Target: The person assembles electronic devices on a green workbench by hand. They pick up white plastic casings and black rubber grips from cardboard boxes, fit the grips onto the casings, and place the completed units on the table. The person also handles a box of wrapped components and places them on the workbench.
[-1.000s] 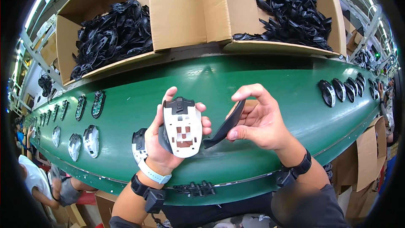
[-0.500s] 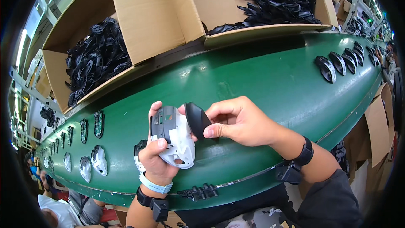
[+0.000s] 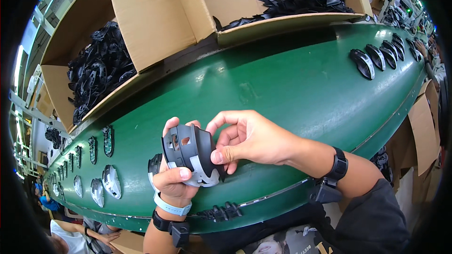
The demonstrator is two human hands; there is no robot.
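My left hand (image 3: pixel 175 181) is closed around a grey and white mouse shell (image 3: pixel 181 149), thumb on its near side and fingertips over the far edge. Against the shell's right side lies a curved black side panel (image 3: pixel 205 146). My right hand (image 3: pixel 247 138) grips that panel's right edge between thumb and fingers; some of the fingertips are hidden behind it. Square openings show in the shell's upper face. Just left of my left wrist, another mouse shell (image 3: pixel 153 167) rests on the green belt (image 3: pixel 273 89), partly covered by the hand.
Cardboard boxes (image 3: pixel 160 23) of black plastic parts (image 3: pixel 101 61) line the far side. White shells (image 3: pixel 111 181) and circuit boards (image 3: pixel 108 141) sit at left, black-and-white shells (image 3: pixel 362 63) at far right. Small black parts (image 3: pixel 221 210) lie along the near edge. Other people work at lower left and far right.
The black panel has gone from being held apart at the shell's right to lying against its side. The shell has turned in my left hand, and my right hand has followed the panel.
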